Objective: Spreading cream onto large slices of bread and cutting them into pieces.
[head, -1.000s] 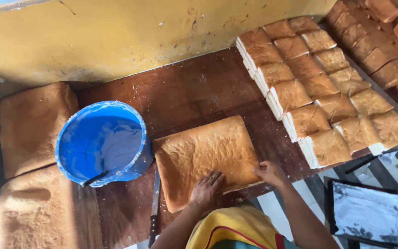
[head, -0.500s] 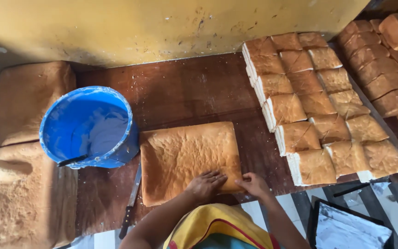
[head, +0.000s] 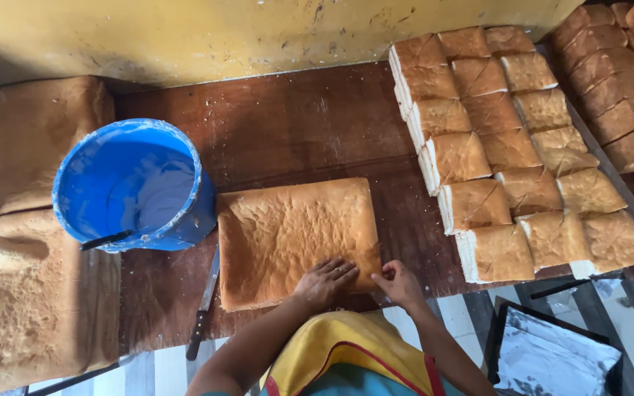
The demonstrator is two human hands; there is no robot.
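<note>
Head view: both hands, left (head: pixel 322 282) and right (head: pixel 399 284), flat and spread on cake slab (head: pixel 295 238), near edge hidden.

Three uncut cake slabs lie on the table (head: pixel 295 117): one in the centre (head: pixel 295 238) and two (head: pixel 38 139) (head: pixel 34 301) stacked along the left edge. Two hands, the left hand (head: pixel 324 282) and the right hand (head: pixel 399 284), rest at the centre slab's near edge. One blue bucket (head: pixel 137 187) stands beside it, and one knife (head: pixel 204 304) lies by the table's front edge. To the right, cut cake squares (head: pixel 511 147) sit in three rows of about six each, some eighteen in all. More loaves (head: pixel 618 88) crowd the far right, partly out of frame, too many cut off to count. One foil-lined tray (head: pixel 552 359) sits below.
</note>
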